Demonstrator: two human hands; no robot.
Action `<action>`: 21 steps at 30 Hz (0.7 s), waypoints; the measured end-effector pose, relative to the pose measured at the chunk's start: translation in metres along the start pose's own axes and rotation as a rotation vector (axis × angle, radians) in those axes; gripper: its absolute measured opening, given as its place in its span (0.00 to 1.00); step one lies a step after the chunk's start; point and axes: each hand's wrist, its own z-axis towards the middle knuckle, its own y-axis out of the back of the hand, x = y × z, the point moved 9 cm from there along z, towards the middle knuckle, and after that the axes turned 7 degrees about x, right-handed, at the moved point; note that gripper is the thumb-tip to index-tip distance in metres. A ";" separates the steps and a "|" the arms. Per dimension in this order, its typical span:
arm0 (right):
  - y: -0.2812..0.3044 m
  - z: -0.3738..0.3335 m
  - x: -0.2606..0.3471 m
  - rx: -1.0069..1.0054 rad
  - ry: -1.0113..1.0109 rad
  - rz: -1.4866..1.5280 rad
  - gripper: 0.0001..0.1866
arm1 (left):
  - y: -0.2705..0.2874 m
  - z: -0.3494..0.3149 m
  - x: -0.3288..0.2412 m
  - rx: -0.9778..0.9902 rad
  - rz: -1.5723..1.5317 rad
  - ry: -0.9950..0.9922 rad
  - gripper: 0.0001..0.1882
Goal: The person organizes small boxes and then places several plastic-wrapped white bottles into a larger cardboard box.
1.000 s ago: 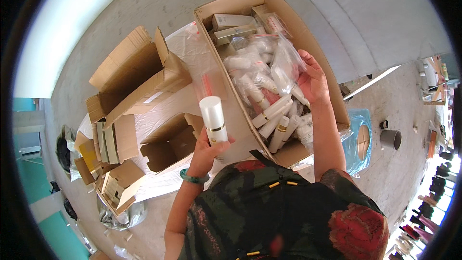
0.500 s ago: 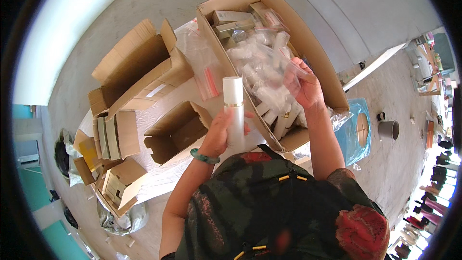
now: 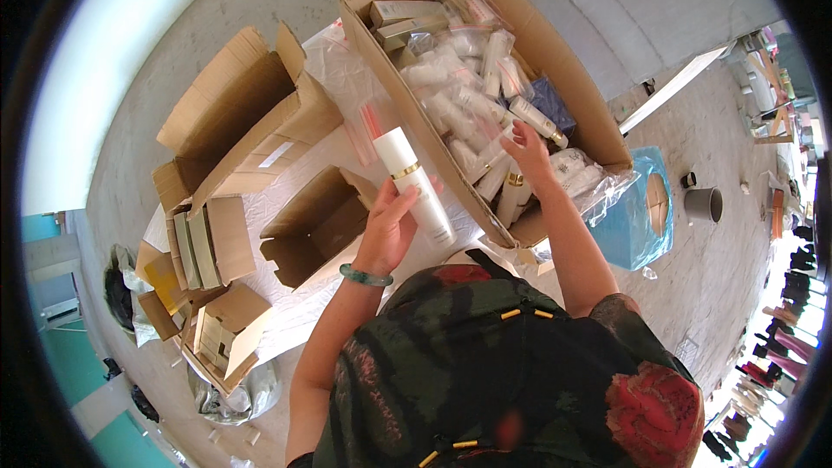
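Leaning within left fingers [image 3: 400,202], white bottle [image 3: 431,215], cap [image 3: 394,150] beyond them

We identify grey floor [image 3: 685,286] on both sides of the grip. Far left of it, we note teal panels [image 3: 74,364]; to its right, a grey bin [image 3: 704,204] stands.

The bottle [image 3: 427,208] in the left hand [image 3: 387,230] is white ringed with gold; the bracelet [image 3: 366,276] just behind that hand is green. The box [image 3: 562,68] under the right hand [image 3: 527,154] is brown. Below both hands, the shirt [image 3: 511,381] is dark, red-flowered.
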 end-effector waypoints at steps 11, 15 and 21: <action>-0.057 0.026 -0.038 0.189 -0.083 -0.039 0.29 | -0.031 0.052 0.006 0.064 0.027 0.029 0.27; 0.007 0.012 -0.009 0.066 0.022 0.409 0.17 | -0.026 0.077 -0.010 0.017 0.089 -0.037 0.28; 0.111 -0.025 0.057 -0.144 0.222 0.827 0.07 | -0.032 0.118 0.028 -0.036 0.212 0.114 0.28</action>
